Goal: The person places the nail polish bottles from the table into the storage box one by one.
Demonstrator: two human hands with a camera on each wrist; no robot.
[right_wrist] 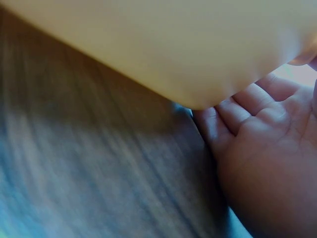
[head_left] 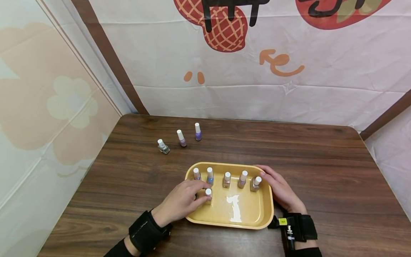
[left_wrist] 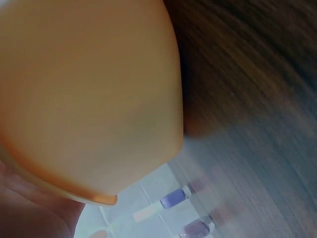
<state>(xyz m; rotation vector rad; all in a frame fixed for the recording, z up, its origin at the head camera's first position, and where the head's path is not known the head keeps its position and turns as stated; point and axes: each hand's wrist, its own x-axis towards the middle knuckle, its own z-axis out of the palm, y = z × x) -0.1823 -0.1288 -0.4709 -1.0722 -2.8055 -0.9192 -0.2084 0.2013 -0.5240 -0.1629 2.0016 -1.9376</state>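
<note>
My left hand reaches over the left side of a yellow tray and pinches a white-capped nail polish bottle between thumb and fingers. Most of that bottle's body is hidden behind the thumb. A back row of white-capped bottles stands in the tray, among them a blue one and a brownish one at the right end. Around the tray's right back corner my right hand holds the rim, thumb at the top edge. In the right wrist view its fingers lie along the tray's outer wall.
Three more bottles stand on the wooden table behind the tray: a clear one, a mauve one and a purple one. A printed cloth hangs along the table's back edge, and another panel borders the left side.
</note>
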